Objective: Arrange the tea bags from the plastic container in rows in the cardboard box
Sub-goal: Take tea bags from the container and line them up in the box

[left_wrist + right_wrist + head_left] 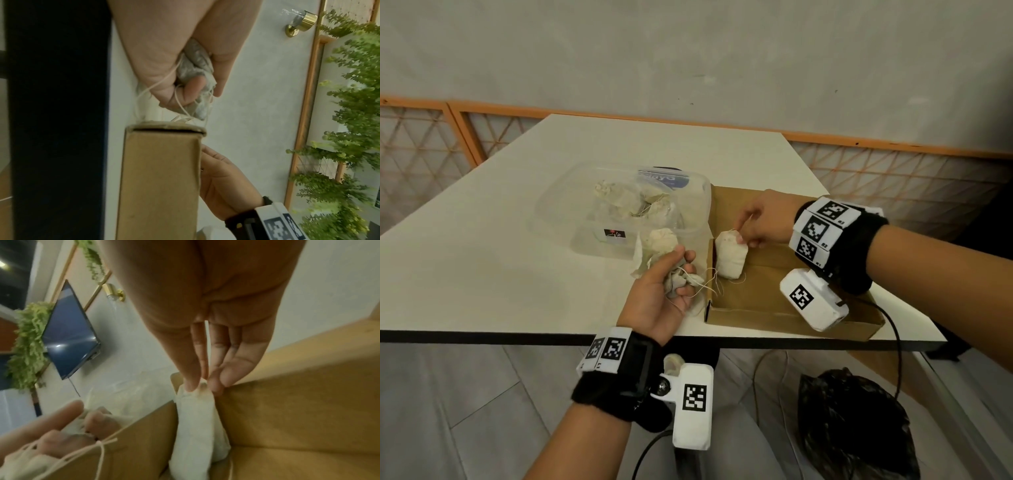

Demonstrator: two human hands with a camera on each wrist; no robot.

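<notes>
A clear plastic container [690,219] with several tea bags [626,202] stands mid-table. Right of it lies an open brown cardboard box [763,301] [160,178] [298,410]. My right hand [760,219] [203,382] pinches the top of one white tea bag [730,257] [197,426], which hangs upright inside the box against its left wall. My left hand [667,287] [185,81], just left of the box, grips a bunch of tea bags [674,279] [195,65] with loose strings [709,284] trailing over the box edge.
The white table [517,240] has a dark front edge close to my left wrist. A black plastic bag [856,421] lies on the floor below the table's right side. An orange lattice railing [893,171] runs behind the table.
</notes>
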